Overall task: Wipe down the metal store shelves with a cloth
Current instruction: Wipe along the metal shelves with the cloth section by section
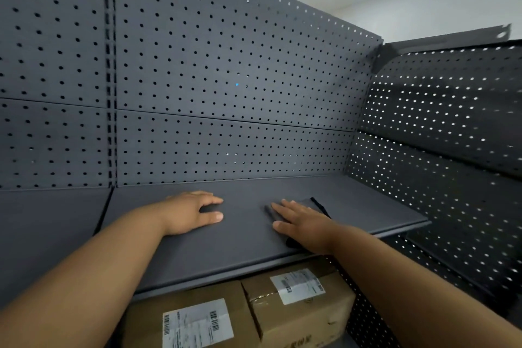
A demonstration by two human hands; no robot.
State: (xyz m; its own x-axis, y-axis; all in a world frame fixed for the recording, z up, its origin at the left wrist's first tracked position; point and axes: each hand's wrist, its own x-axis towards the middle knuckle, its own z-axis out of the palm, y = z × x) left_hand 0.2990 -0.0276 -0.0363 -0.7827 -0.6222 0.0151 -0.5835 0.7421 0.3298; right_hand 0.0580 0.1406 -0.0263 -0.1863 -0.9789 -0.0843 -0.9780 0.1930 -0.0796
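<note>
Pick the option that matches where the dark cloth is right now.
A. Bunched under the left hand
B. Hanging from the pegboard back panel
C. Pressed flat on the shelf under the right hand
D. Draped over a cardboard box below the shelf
C: the right hand lies palm-down on the dark cloth, which spreads flat on the shelf, while the left hand rests on bare metal.

Box labels (197, 322) too blurred to read
</note>
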